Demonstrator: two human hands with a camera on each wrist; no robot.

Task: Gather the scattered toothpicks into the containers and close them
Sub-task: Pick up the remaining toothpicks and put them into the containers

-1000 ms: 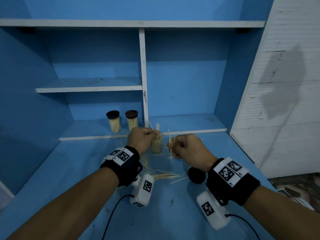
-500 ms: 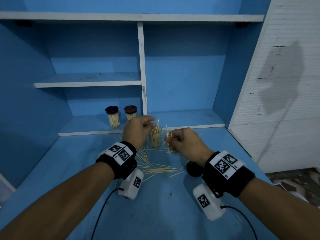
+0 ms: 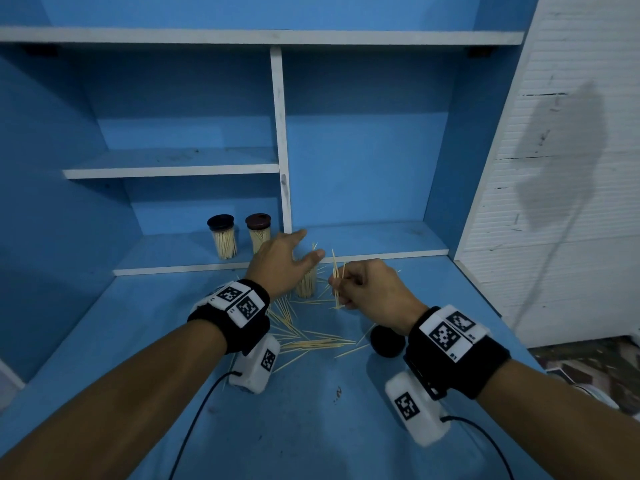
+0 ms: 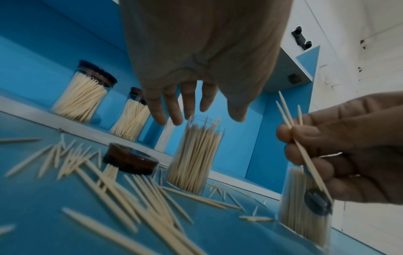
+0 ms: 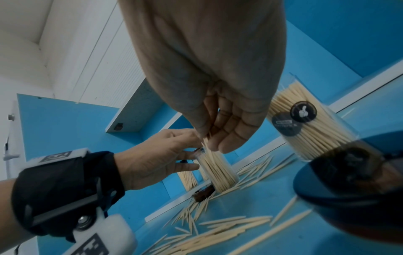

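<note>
Toothpicks [image 3: 337,282] in R hand [image 3: 372,289], prob. three

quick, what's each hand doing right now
Left hand: open, fingers spread above the open container, holding nothing.
Right hand: closed, pinching a few toothpicks.

A plain room with a blue-painted shelf unit [image 3: 280,161] beside a white panelled wall [image 3: 571,168].

Left hand [image 3: 280,259] fingers spread, right hand [image 3: 369,287] curled in a pinch, forearms extended
</note>
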